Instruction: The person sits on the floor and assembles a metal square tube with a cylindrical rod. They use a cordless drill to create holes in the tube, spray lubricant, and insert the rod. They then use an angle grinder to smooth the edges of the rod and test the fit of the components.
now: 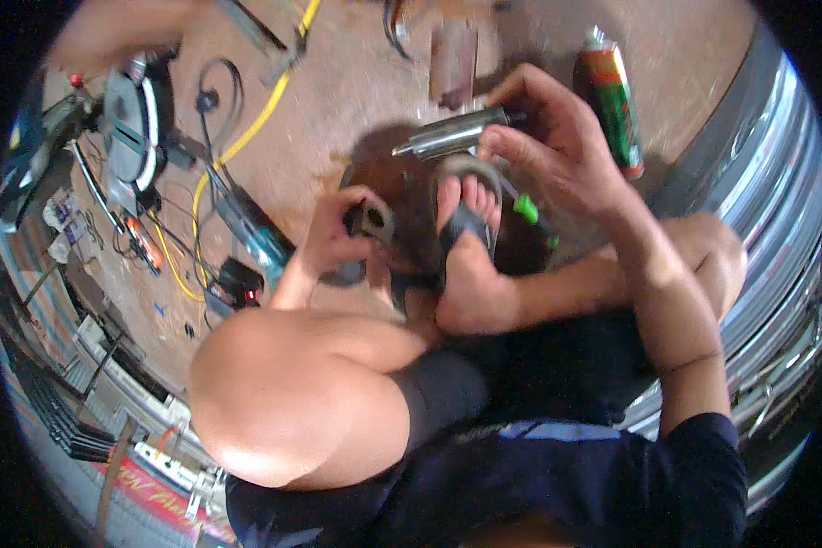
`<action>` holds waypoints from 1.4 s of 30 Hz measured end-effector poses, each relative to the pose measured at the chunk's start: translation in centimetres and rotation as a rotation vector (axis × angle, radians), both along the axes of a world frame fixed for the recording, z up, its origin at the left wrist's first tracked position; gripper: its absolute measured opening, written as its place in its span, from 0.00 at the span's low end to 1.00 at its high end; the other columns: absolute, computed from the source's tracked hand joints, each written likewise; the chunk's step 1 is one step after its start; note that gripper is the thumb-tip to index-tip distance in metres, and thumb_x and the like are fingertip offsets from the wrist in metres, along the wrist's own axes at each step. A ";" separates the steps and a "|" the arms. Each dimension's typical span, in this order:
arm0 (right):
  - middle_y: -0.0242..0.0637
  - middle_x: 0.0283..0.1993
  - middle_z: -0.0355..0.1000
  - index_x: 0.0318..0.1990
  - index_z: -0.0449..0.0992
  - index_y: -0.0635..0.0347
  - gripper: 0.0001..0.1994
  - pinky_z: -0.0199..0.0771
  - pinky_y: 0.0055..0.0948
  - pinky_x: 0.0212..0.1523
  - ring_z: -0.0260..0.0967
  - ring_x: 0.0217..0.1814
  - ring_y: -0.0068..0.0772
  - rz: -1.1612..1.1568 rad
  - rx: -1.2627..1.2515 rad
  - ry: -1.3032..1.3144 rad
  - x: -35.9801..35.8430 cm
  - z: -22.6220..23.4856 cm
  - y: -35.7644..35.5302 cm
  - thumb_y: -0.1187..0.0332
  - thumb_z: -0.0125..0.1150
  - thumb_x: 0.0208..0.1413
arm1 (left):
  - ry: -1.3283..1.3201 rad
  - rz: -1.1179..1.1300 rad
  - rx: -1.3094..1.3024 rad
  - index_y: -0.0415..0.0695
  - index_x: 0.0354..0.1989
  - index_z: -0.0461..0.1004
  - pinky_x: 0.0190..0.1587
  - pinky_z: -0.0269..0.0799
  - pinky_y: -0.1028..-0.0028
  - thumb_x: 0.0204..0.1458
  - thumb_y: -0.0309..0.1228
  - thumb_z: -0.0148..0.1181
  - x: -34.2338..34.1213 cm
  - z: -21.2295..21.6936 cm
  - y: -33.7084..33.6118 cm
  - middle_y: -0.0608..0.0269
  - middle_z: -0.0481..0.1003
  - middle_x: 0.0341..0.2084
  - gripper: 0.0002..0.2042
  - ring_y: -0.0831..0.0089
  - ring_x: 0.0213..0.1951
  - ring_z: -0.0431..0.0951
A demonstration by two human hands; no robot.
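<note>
In my right hand (562, 142) is a shiny metal cylinder (452, 134) with a narrow tip pointing left; thumb and fingers close on its right end. It is held above my sandaled foot (470, 205). Lower and to the left, my left hand (329, 233) is closed around a small round piece (374, 219), metallic-looking with a dark hole; blur hides its exact kind. Beneath the cylinder and beside the foot lies a tool with a bright green part (526, 208), perhaps a screwdriver, partly hidden. A reddish-brown block (454, 64) sits on the floor beyond the cylinder.
An orange and green can (616, 110) lies at the right. Long shiny metal tubes (790, 173) line the right side. Leftward are a yellow cord (267, 114), a teal power tool (263, 245) and a circular-bladed saw (135, 132). Someone's blurred limb (123, 32) shows at upper left.
</note>
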State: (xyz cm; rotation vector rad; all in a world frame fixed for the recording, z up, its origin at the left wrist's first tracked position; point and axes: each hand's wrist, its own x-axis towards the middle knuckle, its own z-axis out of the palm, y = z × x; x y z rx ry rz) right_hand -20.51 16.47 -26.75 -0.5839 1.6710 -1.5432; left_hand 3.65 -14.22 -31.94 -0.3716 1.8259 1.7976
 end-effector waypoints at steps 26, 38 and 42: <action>0.52 0.48 0.83 0.55 0.77 0.61 0.21 0.85 0.52 0.51 0.85 0.52 0.60 0.144 -0.047 0.587 8.3 2.7 -0.1 0.64 0.79 0.60 | 0.573 -0.316 -1.196 0.56 0.57 0.89 0.83 0.44 0.35 0.41 0.40 0.84 -6.6 7.6 10.3 0.60 0.61 0.82 0.29 0.42 0.82 0.54; 0.59 0.46 0.83 0.56 0.75 0.62 0.22 0.83 0.59 0.52 0.83 0.51 0.68 0.136 -0.019 0.647 8.8 4.7 0.5 0.58 0.76 0.63 | 0.368 -0.408 -1.354 0.60 0.48 0.93 0.85 0.32 0.29 0.55 0.43 0.78 -3.2 8.7 8.4 0.69 0.74 0.75 0.13 0.49 0.84 0.56; 0.57 0.40 0.83 0.52 0.77 0.62 0.20 0.84 0.59 0.48 0.83 0.46 0.69 0.009 -0.092 0.620 6.6 5.6 1.6 0.58 0.76 0.63 | 0.235 -0.487 -1.411 0.53 0.40 0.94 0.83 0.37 0.27 0.61 0.46 0.73 0.4 6.9 5.9 0.68 0.77 0.73 0.12 0.49 0.82 0.60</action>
